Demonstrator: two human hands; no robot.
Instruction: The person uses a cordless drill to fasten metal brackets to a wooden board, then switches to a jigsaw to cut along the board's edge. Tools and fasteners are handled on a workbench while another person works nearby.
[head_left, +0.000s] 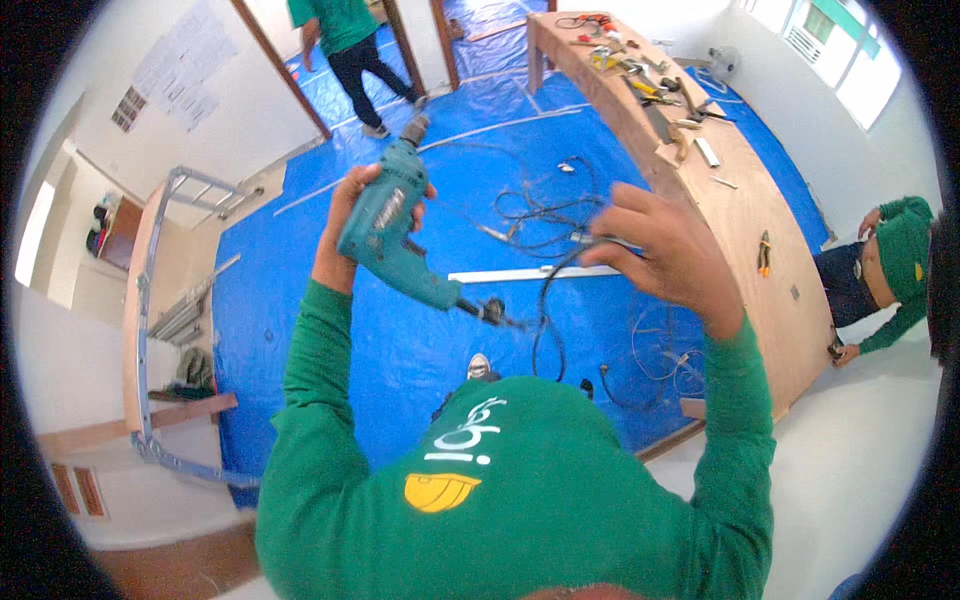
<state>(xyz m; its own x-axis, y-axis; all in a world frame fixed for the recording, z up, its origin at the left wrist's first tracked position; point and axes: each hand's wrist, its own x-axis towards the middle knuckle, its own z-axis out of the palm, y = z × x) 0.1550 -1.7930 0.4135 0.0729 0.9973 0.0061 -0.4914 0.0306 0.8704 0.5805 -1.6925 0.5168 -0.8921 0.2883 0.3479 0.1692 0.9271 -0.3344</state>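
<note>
A teal corded power drill (385,215) is held up at centre left, its chuck (414,130) pointing away and its handle slanting down to the right. My left hand (352,198) is wrapped round the drill's body, with fingertips showing on its far side. To the right, my right hand (655,240) is raised with bent fingers, the thumb and fingertips drawn together. A dark cord (543,310) loops up close to those fingertips. Blur hides what they pinch. A black fitting (490,311) sits on the cord below the drill's handle.
Blue sheeting (290,330) covers the floor, with tangled cables (545,210) and a white strip (530,275) on it. A long wooden bench (740,225) bears tools and pliers (764,255). A ladder (143,300) stands left. One person (345,45) is ahead, another (895,260) right.
</note>
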